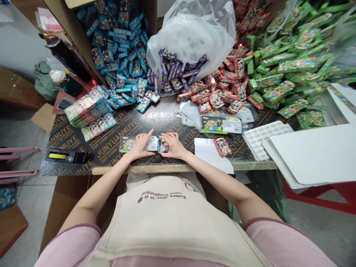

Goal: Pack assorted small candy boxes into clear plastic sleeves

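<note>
My left hand (141,146) rests over a flat printed packet (127,144) near the table's front edge, thumb and fingers gripping it; part of the packet is hidden under the palm. A barcode label shows at the packet's right part. At that right end my right hand (172,145) is closed around a small dark purple-blue candy box (163,146). The box sits against the packet, though I cannot tell whether it is inside. To the right, a red candy box (222,147) lies on a white sheet (205,149).
Heaps of blue boxes (122,48), purple boxes (175,72), red boxes (217,98) and green boxes (294,63) fill the back. Stacked packs (87,107) and a tape dispenser (66,156) are left; printed packets (221,125), sticker sheets (264,137) and white card (314,155) are right.
</note>
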`<state>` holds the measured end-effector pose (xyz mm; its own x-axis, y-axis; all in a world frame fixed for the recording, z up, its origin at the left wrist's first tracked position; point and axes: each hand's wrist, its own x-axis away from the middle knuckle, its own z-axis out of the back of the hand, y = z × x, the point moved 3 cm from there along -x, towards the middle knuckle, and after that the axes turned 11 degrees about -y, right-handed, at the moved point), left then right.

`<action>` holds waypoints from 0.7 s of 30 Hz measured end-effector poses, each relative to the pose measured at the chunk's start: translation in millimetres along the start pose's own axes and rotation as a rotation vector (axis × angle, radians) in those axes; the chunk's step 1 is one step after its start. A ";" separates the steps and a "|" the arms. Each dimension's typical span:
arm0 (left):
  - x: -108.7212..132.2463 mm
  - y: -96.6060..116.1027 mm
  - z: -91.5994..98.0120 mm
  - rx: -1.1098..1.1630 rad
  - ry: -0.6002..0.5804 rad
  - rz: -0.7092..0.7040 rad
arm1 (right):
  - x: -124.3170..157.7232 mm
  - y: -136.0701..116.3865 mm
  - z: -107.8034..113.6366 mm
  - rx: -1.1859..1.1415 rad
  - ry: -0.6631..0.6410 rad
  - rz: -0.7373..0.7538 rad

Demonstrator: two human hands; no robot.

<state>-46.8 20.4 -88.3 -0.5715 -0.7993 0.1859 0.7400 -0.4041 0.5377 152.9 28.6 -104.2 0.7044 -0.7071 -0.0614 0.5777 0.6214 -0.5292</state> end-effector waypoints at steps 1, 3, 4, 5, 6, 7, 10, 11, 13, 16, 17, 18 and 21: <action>0.2 -0.4 0.0 0.003 0.003 0.003 | 0.1 -0.7 -0.1 0.011 0.009 -0.013; 0.8 -1.7 0.2 0.007 0.004 0.010 | 0.5 -0.3 -0.6 0.023 0.041 -0.049; 1.0 -2.3 0.3 0.009 0.002 0.011 | 0.7 0.6 -1.0 0.021 0.049 -0.059; 1.3 -2.8 0.4 0.011 0.000 0.009 | 0.5 1.7 -1.5 0.011 0.046 -0.056; 1.5 -3.2 0.4 0.013 -0.003 0.003 | -0.1 2.8 -2.1 -0.004 0.031 -0.041; 1.7 -3.6 0.4 0.015 -0.002 -0.004 | -1.0 3.9 -2.5 -0.021 0.007 -0.020; 1.8 -4.1 -0.2 0.017 0.010 -0.022 | -4.9 6.2 -2.1 -0.048 -0.045 0.021; 1.7 -4.0 -0.6 0.016 0.016 -0.028 | -6.1 6.2 -1.8 -0.044 -0.048 0.022; 1.3 -3.5 -1.5 0.013 0.022 -0.035 | -7.5 4.8 -2.1 -0.032 -0.042 0.023; 0.9 -2.5 -2.5 0.018 0.034 -0.030 | -4.5 2.8 -4.6 -0.055 -0.036 0.043; 0.9 -2.4 -2.5 0.021 0.039 -0.026 | -2.1 3.0 -5.5 -0.085 -0.043 0.056; 0.9 -2.4 -2.5 0.024 0.044 -0.022 | 0.6 4.0 -6.1 -0.126 -0.053 0.072; 1.0 -3.2 -1.9 0.027 0.053 -0.014 | 7.5 10.6 -3.5 -0.275 -0.068 0.111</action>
<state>-49.0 20.1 -91.4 -0.5611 -0.8167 0.1347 0.7219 -0.4032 0.5624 162.9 28.7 -113.3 0.7881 -0.6104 -0.0799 0.3691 0.5724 -0.7322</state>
